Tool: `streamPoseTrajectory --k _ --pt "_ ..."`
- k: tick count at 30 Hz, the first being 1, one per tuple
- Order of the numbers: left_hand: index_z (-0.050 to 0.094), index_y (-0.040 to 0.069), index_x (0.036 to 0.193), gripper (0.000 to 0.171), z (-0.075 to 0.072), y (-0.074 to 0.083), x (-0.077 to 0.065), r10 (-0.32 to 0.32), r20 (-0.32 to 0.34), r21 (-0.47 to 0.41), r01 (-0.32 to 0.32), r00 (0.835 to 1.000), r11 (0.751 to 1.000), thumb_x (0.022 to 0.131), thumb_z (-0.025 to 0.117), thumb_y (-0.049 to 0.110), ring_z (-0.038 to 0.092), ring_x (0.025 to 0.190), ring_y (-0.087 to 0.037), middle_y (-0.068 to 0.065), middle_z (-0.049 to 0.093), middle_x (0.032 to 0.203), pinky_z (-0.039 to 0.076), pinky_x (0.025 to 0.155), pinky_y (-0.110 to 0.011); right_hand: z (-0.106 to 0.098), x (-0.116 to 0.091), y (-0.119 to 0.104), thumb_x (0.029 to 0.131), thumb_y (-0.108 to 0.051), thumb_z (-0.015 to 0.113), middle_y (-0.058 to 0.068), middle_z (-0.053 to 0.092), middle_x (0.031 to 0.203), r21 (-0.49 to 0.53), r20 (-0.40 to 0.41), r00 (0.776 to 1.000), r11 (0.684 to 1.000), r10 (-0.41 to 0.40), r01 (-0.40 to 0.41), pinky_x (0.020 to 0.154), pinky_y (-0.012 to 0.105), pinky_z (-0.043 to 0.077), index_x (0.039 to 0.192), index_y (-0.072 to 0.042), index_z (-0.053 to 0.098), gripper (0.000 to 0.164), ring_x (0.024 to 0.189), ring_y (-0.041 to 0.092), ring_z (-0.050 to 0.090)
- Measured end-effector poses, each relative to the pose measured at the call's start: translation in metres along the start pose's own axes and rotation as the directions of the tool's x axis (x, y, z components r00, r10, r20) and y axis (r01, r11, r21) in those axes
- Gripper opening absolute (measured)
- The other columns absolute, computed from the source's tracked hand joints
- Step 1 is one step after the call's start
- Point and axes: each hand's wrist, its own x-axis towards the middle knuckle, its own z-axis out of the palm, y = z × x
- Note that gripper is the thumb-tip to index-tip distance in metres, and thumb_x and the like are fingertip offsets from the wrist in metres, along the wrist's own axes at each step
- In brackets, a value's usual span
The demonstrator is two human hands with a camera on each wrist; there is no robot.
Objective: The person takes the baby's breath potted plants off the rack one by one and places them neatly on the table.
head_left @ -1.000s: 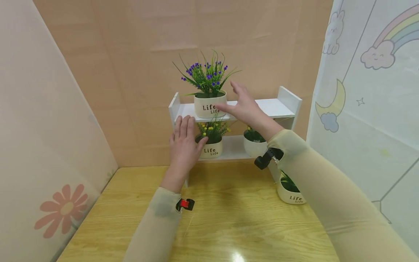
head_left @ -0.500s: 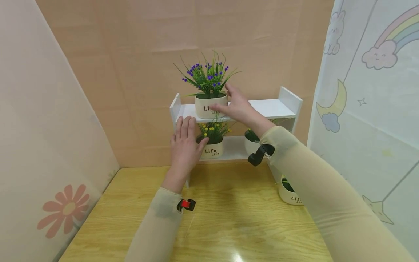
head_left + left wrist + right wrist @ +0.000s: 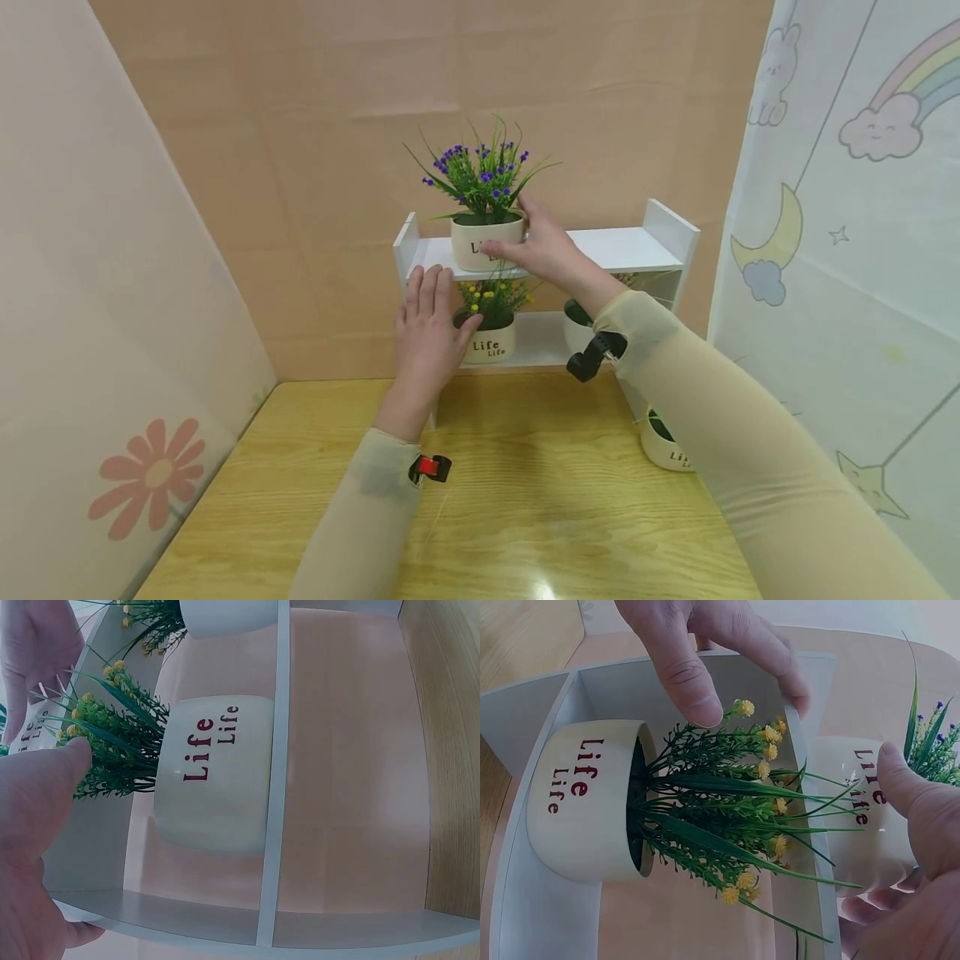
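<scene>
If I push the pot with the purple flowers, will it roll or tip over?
The purple-flowered pot probably won't roll or tip easily, because it looks wide and stands upright on the top shelf. Being shiny, it might feel slippery. Its thin leaves would likely wobble, since they stick out.

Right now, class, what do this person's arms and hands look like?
Both sleeves are long and beige, greyish near their ends. The left hand and right hand are bare. The left cuff has a black fitting with a red part; the right cuff, a black one.
</scene>
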Motion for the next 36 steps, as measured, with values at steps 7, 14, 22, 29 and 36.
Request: streamPoseTrajectory --k 7,14,22,29,36 --pt "0.019 0.011 0.171 0.089 0.0003 0.0005 -0.0001 0.011 -0.016 -0.010 -0.011 1.000 1.000 0.109 0.068 0.051 0.000 0.169 -0.030 -0.008 0.017 0.179 0.031 0.123 -0.070 0.0001 0.0002 -0.0001 0.098 -0.040 0.087 0.014 0.053 0.159 0.002 0.000 1.000 1.000 0.012 -0.012 0.111 0.056 0.053 0.175 -0.026 0.027 0.100 0.137 0.035 0.059" --pt "0.019 0.011 0.172 0.089 0.0011 -0.0001 0.0005 0.008 -0.017 0.000 -0.008 1.000 1.000 0.109 0.068 0.051 0.000 0.169 -0.031 -0.008 0.017 0.179 0.032 0.123 -0.070 0.0006 0.0008 -0.0002 0.098 -0.041 0.088 0.014 0.057 0.156 0.022 0.005 1.000 0.999 0.028 -0.028 0.112 0.056 0.052 0.175 -0.026 0.026 0.100 0.138 0.035 0.059" --pt "0.018 0.011 0.171 0.090 0.0009 0.0007 0.0017 0.004 -0.014 0.005 -0.004 1.000 1.000 0.109 0.067 0.052 -0.001 0.169 -0.030 -0.007 0.015 0.179 0.032 0.122 -0.070 0.0015 0.0039 0.0014 0.099 -0.041 0.087 0.014 0.060 0.153 0.028 0.003 0.999 0.999 0.041 -0.041 0.113 0.056 0.051 0.176 -0.028 0.024 0.100 0.138 0.035 0.060" --pt "0.018 0.011 0.172 0.089 0.0010 0.0009 0.0021 0.005 -0.016 -0.002 -0.005 1.000 1.000 0.109 0.067 0.051 -0.001 0.169 -0.030 -0.007 0.015 0.179 0.032 0.122 -0.070 0.0023 0.0041 0.0026 0.099 -0.040 0.086 0.015 0.057 0.157 0.033 0.004 0.998 0.998 0.055 -0.055 0.115 0.056 0.049 0.177 -0.026 0.022 0.102 0.141 0.036 0.059" --pt "0.019 0.011 0.172 0.089 0.0017 0.0002 -0.0008 0.004 -0.015 -0.007 -0.004 1.000 1.000 0.109 0.069 0.050 0.000 0.169 -0.030 -0.007 0.017 0.179 0.032 0.122 -0.070 0.0052 0.0017 0.0042 0.099 -0.042 0.086 0.014 0.057 0.159 0.046 0.006 0.998 0.997 0.060 -0.061 0.115 0.055 0.049 0.176 -0.025 0.026 0.099 0.141 0.035 0.060"
